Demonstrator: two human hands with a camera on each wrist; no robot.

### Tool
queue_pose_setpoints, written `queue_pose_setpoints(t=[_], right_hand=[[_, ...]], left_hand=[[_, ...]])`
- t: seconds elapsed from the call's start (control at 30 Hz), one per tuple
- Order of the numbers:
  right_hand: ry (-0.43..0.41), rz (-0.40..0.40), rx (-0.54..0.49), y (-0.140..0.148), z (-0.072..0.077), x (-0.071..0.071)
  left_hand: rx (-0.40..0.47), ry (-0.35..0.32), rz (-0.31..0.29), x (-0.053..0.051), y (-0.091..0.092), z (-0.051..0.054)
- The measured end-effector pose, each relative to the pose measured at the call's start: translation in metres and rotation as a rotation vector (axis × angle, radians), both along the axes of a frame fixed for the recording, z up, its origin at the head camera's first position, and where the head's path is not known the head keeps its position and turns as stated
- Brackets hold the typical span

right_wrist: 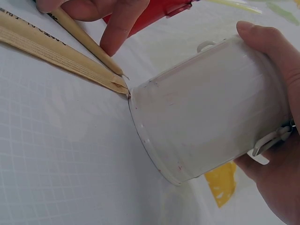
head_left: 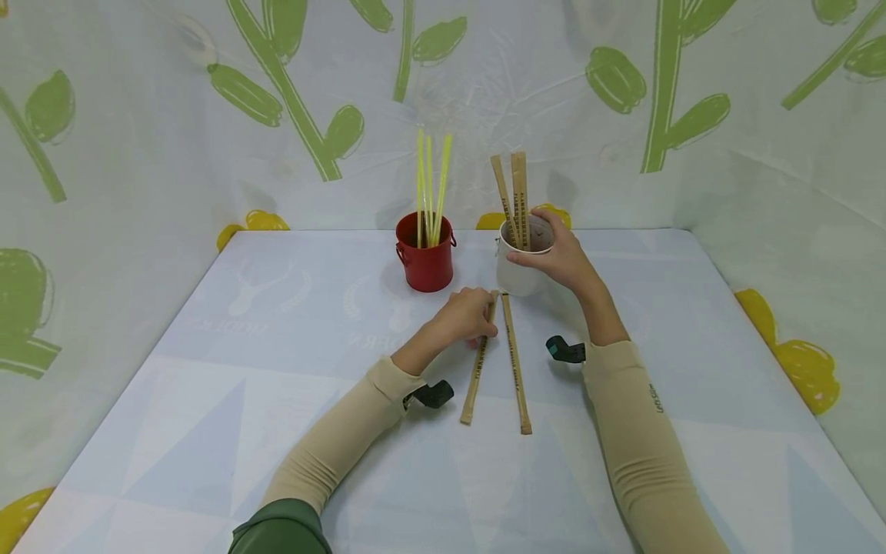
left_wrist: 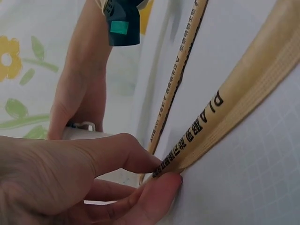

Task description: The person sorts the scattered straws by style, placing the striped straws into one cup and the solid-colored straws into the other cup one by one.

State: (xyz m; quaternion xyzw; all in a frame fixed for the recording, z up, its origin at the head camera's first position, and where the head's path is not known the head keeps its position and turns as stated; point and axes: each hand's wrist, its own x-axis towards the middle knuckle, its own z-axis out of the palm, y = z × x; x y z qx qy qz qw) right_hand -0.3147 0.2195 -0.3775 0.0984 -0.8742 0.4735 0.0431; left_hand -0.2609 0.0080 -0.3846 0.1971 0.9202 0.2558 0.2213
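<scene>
My left hand [head_left: 462,317] pinches the upper end of a brown paper-wrapped straw [head_left: 474,383] between thumb and finger, low over the table. Printed dark characters run along the wrapper in the left wrist view. To its right lies a second wrapped straw [head_left: 515,365], its far end close to the base of a white bucket [head_left: 514,273]. My right hand [head_left: 566,258] grips this bucket by its rim and side, with the thumb and fingers spread around it. Several wrapped straws [head_left: 519,192] stand in the white bucket, leaning to its left side.
A red bucket [head_left: 425,269] stands left of the white one, holding several thin yellow sticks [head_left: 443,185]. Both buckets are near the back edge of the pale patterned table [head_left: 187,369]. A plant-printed curtain [head_left: 498,92] rises behind. Wrist cameras [head_left: 566,350] jut from both sleeves.
</scene>
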Motion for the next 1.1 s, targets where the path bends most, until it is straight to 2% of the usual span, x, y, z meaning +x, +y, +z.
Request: queue_pose_setpoints(t=[0.23, 0.53, 0.77, 1.1], right_hand=[[-0.006, -0.002, -0.002, 0.0006, -0.0014, -0.0007], [-0.004, 0.001, -0.001, 0.0007, -0.0008, -0.0013], [0.002, 0.006, -0.004, 0.0003, 0.0001, 0.0000], [0.011, 0.010, -0.006, -0.0005, 0.0011, 0.0016]], left_hand=[[-0.078, 0.086, -0.028, 0.0017, 0.0025, -0.0001], [-0.070, 0.088, -0.002, 0.0044, 0.0028, 0.0006], [-0.106, 0.132, -0.014, 0.0030, 0.0025, -0.0009], [-0.111, 0.116, -0.017, 0.0034, 0.0013, -0.0007]])
